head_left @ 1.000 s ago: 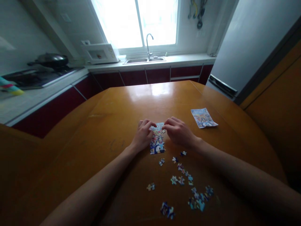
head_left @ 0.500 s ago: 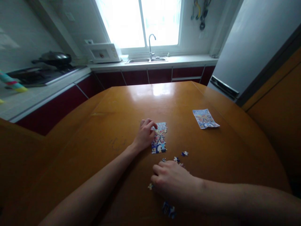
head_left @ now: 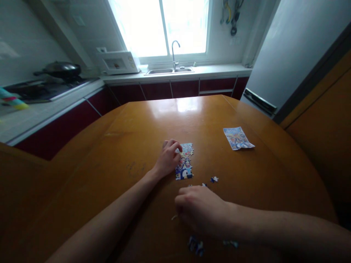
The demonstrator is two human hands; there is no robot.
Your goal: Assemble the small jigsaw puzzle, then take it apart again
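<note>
A partly joined jigsaw puzzle (head_left: 187,160) lies flat on the wooden table, showing a blue cartoon figure at its near end. My left hand (head_left: 168,157) rests at its left side, fingers curled over that edge and holding it. Nearer to me, my right hand (head_left: 200,208) is closed low over the table, its fingertips mostly hidden. A puzzle piece (head_left: 174,217) shows as a thin pale sliver at those fingers, tilted edge-on. Loose pieces (head_left: 214,179) lie just beyond this hand, and a small cluster of pieces (head_left: 196,245) lies on its near side.
A creased picture sheet (head_left: 238,138) lies on the right of the table (head_left: 131,124). More loose pieces (head_left: 230,243) sit beside my right forearm. Beyond the table are a counter with a sink (head_left: 170,71), a microwave (head_left: 119,63) and a pan (head_left: 61,69); a fridge (head_left: 296,47) stands at right.
The piece by my right fingertips lay flat before and is now tipped on edge. Pieces near my right forearm have come into view. My left hand stays on the puzzle.
</note>
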